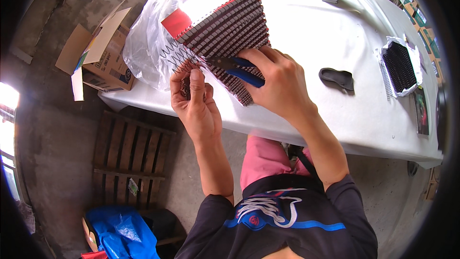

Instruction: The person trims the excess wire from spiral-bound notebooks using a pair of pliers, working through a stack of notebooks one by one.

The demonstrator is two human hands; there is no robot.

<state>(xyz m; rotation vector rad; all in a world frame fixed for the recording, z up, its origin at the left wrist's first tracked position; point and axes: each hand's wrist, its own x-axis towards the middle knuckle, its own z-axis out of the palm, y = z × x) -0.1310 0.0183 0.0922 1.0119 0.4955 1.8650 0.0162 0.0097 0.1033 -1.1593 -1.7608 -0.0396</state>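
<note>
- We pinch a wire coil end (184,62) in our left hand (194,105), at the notebook stack's (225,33) 7 o'clock.
- Our right hand (280,84) is clamped on blue-handled pliers (235,67), at the stack's 5 o'clock.

So the person's wearing a dark navy short-sleeved T-shirt (287,220) with a white scribbly graphic and a blue stripe across the chest, plus pink shorts (263,156). Both forearms bare, no gloves or watch.
</note>
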